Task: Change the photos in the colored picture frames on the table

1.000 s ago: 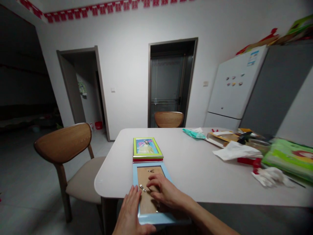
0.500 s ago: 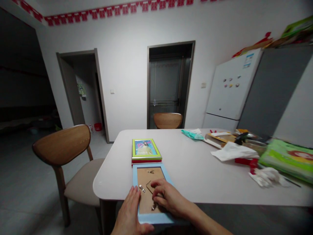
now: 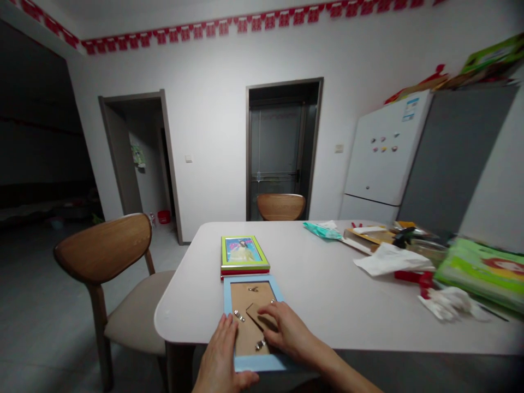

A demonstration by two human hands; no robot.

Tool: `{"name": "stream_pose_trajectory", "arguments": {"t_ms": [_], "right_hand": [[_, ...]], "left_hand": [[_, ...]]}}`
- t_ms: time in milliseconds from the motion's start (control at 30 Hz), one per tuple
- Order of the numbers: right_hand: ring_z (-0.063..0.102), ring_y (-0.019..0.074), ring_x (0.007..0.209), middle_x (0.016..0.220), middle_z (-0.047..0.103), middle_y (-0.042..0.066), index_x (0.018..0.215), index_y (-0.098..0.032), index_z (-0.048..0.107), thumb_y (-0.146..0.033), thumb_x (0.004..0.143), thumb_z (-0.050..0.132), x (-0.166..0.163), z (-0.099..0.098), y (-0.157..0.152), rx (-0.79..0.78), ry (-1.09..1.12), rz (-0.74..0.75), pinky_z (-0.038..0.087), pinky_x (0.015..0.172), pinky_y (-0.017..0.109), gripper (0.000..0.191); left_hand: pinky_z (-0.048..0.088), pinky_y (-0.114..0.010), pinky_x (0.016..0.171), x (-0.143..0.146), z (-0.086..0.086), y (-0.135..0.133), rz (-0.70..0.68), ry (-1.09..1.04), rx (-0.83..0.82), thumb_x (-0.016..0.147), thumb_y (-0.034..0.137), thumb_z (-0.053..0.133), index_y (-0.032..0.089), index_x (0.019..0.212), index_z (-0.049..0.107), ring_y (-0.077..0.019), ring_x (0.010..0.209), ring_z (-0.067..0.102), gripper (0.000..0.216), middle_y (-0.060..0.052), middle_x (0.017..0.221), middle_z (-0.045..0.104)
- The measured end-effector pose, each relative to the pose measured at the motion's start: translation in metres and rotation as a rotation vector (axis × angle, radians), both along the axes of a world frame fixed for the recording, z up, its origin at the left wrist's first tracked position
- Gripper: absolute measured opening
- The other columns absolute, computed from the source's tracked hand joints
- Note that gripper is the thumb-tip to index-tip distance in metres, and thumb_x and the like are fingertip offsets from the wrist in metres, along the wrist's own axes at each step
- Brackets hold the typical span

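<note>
A light-blue picture frame (image 3: 228,295) lies back side up on the table, showing its brown backing board (image 3: 245,344). My left hand (image 3: 219,349) rests along its left edge, fingers stretched out and thumb by the near corner. Over the right part of the board, my right hand (image 3: 289,330) has bent fingers, with thumb and forefinger apart. Metal clips sit around the board: one at the far side (image 3: 252,289), one at left (image 3: 239,316), one near the front (image 3: 260,344). A small shiny piece (image 3: 273,301) shows beyond my right fingers. A thin bent stand (image 3: 251,315) lies mid-board.
Just behind, a green picture frame (image 3: 224,254) lies on a red one (image 3: 245,271). To the right are a teal packet (image 3: 322,231), white paper (image 3: 388,258), white gloves (image 3: 454,304) and a green package (image 3: 483,267). A wooden chair (image 3: 106,245) stands at left.
My right hand has shifted slightly, and a shiny piece by the frame's right edge now shows beyond its fingers. My left hand stays at the left edge. The view has tilted up a little.
</note>
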State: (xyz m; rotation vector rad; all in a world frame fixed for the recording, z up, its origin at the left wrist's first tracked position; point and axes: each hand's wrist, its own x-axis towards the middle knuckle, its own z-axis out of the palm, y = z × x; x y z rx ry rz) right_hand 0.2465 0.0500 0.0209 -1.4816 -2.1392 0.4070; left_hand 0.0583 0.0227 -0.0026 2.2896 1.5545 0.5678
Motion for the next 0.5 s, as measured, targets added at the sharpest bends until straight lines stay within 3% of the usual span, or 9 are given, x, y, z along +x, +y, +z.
{"name": "stream_pose_trajectory", "arguments": {"t_ms": [133, 300, 400, 500], "right_hand": [[0.052, 0.0198, 0.088, 0.092, 0.061, 0.006, 0.092, -0.019, 0.061, -0.013, 0.056, 0.049, -0.003, 0.018, 0.004, 0.027, 0.021, -0.083, 0.038, 0.079, 0.028, 0.039], [0.051, 0.0187, 0.087, 0.091, 0.06, 0.004, 0.089, -0.019, 0.061, -0.017, 0.06, 0.051, -0.027, 0.046, -0.001, 0.12, 0.115, -0.002, 0.038, 0.078, 0.028, 0.031], [0.05, 0.0179, 0.09, 0.095, 0.059, 0.005, 0.092, -0.019, 0.059, -0.021, 0.066, 0.051, -0.033, 0.05, -0.003, 0.145, 0.227, 0.075, 0.037, 0.081, 0.028, 0.027], [0.05, 0.0185, 0.091, 0.099, 0.058, 0.008, 0.097, -0.015, 0.057, -0.025, 0.071, 0.048, -0.022, 0.043, -0.001, 0.127, 0.291, 0.026, 0.037, 0.083, 0.029, 0.029]], "left_hand": [[0.024, -0.042, 0.1, 0.006, 0.007, -0.003, 0.023, -0.109, 0.002, 0.052, 0.026, 0.063, 0.006, 0.121, 0.037, -0.0272, 0.122, 0.024, 0.076, -0.018, 0.131, 0.031], [0.031, -0.033, 0.097, 0.004, 0.028, 0.001, 0.151, -0.554, 0.089, 0.075, 0.03, 0.04, 0.012, 0.117, 0.041, -0.0185, 0.116, 0.039, 0.046, -0.009, 0.124, 0.045], [0.031, -0.03, 0.096, -0.018, 0.035, 0.004, 0.259, -0.712, 0.061, 0.079, 0.03, 0.032, 0.011, 0.115, 0.041, -0.0169, 0.115, 0.039, 0.042, -0.004, 0.123, 0.047], [0.03, -0.032, 0.096, -0.052, 0.034, 0.005, 0.331, -0.757, -0.009, 0.079, 0.031, 0.03, 0.005, 0.118, 0.035, -0.019, 0.115, 0.038, 0.047, -0.006, 0.125, 0.044]]}}
